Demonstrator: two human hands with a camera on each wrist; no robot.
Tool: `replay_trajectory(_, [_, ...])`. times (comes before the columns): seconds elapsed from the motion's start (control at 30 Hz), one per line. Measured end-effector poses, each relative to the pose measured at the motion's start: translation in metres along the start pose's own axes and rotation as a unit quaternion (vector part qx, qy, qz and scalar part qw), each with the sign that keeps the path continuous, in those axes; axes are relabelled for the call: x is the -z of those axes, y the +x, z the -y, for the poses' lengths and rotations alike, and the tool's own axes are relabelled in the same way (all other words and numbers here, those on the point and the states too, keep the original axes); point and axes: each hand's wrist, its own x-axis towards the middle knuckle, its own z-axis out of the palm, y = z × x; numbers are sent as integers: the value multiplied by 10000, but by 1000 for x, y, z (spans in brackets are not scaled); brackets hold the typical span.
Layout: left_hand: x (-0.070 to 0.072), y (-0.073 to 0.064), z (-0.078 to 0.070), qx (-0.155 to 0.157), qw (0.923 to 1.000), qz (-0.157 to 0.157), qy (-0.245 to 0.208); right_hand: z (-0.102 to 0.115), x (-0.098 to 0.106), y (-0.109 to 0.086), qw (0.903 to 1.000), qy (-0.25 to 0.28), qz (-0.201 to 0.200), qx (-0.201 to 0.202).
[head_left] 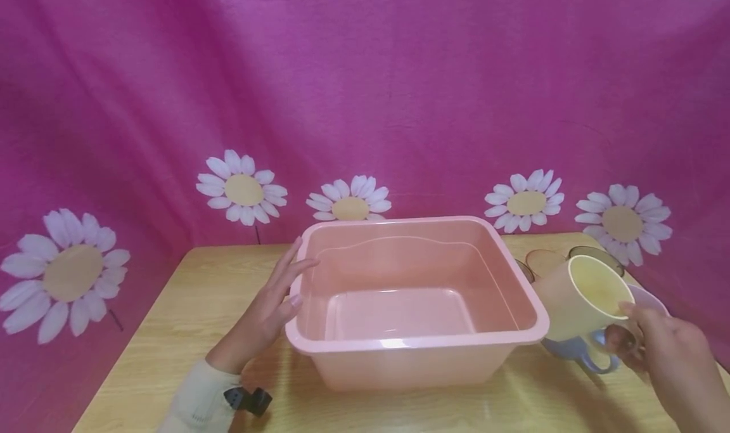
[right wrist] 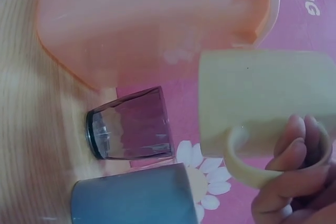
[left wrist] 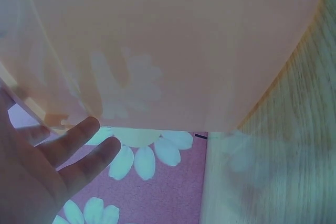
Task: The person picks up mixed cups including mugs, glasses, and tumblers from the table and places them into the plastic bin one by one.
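Observation:
A pink plastic basin [head_left: 410,343] stands on the wooden table, nothing visible inside it. At its left rim, my left hand [head_left: 268,316] rests with fingers extended and spread. The left wrist view shows those fingers [left wrist: 86,163] beside the basin's wall [left wrist: 173,61]. To the right of the basin, my right hand [head_left: 670,347] grips a pale yellow mug [head_left: 561,303] by its handle. The mug is tilted and held up off the table; in the right wrist view the fingers curl through the mug handle [right wrist: 251,174].
Below the yellow mug stands a blue mug [right wrist: 134,195], beside a clear dark-tinted drinking glass [right wrist: 136,124]. A lilac cup [head_left: 650,298] is partly hidden by my right hand. Further glass rims [head_left: 544,262] show behind. A magenta flowered cloth [head_left: 365,103] hangs at the back.

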Motion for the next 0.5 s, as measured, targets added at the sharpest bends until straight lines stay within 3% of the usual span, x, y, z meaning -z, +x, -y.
replay_trajectory(0.07, [0,-1,-1,57,10000,-27,-10,4,-1,0,9981,-612,-70,11])
replay_trajectory(0.13, [1,-1,-2,93,9999,-34,-54,8,-2,1,9963,-849,-103,36])
replay_trajectory(0.37, [0,-1,1,-6,10000,-71,66,15,-1,2,9998,166,-22,-114])
replay_trajectory(0.5, [-1,0,2,32,9999,-97,37,16,0,3,9976,678,102,136])
